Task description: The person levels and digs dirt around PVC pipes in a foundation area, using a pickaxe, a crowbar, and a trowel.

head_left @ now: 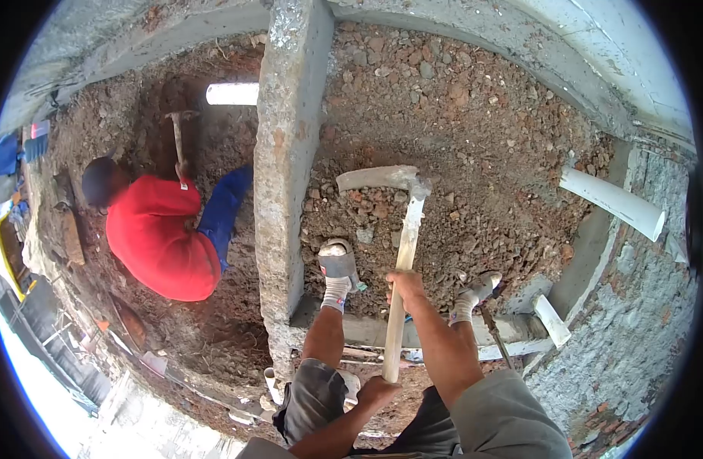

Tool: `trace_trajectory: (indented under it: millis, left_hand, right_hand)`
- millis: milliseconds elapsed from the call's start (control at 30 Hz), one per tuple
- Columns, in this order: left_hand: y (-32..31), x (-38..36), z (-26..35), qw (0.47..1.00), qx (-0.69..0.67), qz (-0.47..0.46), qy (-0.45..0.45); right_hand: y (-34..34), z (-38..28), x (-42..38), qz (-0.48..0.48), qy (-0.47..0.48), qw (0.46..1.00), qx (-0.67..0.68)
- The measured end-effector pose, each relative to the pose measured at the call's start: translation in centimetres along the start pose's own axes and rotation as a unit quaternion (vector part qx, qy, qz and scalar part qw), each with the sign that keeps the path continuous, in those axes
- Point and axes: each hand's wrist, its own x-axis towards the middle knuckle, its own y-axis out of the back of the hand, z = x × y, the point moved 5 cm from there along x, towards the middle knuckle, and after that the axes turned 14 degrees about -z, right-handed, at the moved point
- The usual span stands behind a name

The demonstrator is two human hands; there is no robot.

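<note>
My right hand (406, 287) is closed around the middle of the wooden handle of a hoe (401, 321). Lower down, my left hand (378, 392) grips the handle's butt end, close to my shorts. The hoe's soil-coated metal head (378, 178) lies at the far end of the handle, pointing left over loose reddish-brown soil and rubble (458, 130). My shoes (337, 258) stand on either side of the handle at the near edge of the soil.
A rough concrete beam (279, 153) runs along my left. Beyond it, a co-worker in a red top (156, 237) bends over with a digging tool (178, 141). White pipes (611, 203) (552, 321) stick out on the right, another pipe (233, 94) beyond the beam. A metal bar (495, 336) leans near my right foot.
</note>
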Motion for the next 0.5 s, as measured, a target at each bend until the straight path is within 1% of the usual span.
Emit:
trace_trajectory:
  millis: [67,133,167,200,233,267,300,333,367,400,433,500]
  left_hand:
    - [-1.5,-4.2,2.5,0.999,0.003,-0.036,0.027]
    - [-4.6,-3.4,0.5,0.995,0.003,-0.053,0.082]
    - [-6.1,-2.1,-1.2,0.995,0.031,-0.041,0.084]
    - [-7.6,-1.6,-2.1,0.980,0.059,-0.131,0.138]
    - [-8.3,-2.3,-1.8,0.977,0.110,-0.124,0.137]
    - [-8.8,-2.9,-1.3,0.970,0.164,-0.116,0.134]
    - [-10.6,-0.5,-4.5,0.974,0.133,-0.146,0.114]
    - [-10.8,-0.3,-5.4,0.973,0.135,-0.148,0.119]
    - [-11.1,-0.4,-6.1,0.953,0.198,-0.189,0.130]
    - [-11.5,-0.2,-6.7,0.927,0.264,-0.228,0.138]
    - [-13.9,1.5,-11.1,0.917,0.288,-0.218,0.166]
    - [-14.1,1.3,-10.3,0.915,0.306,-0.212,0.155]
  right_hand:
    - [2.2,3.6,-0.7,0.018,-0.017,1.000,0.011]
    - [4.4,6.6,-1.5,0.021,-0.016,1.000,0.012]
    - [5.1,8.2,-1.8,0.021,-0.016,1.000,0.009]
    - [5.7,9.6,-2.7,0.021,-0.019,1.000,0.010]
    - [6.1,11.1,-3.9,0.021,-0.023,0.999,0.014]
    - [6.6,13.8,-4.4,0.015,-0.004,0.999,0.045]
    - [7.1,16.5,-5.1,0.010,0.017,0.997,0.076]
    - [6.9,18.4,-6.8,-0.006,0.023,0.998,0.061]
    - [6.9,21.0,-8.0,0.039,0.033,0.998,-0.044]
    - [6.4,22.3,-10.2,0.030,0.041,0.999,-0.011]
    - [6.0,23.7,-12.0,0.024,-0.030,0.998,0.043]
    - [6.1,24.0,-14.6,0.014,-0.021,0.995,0.099]
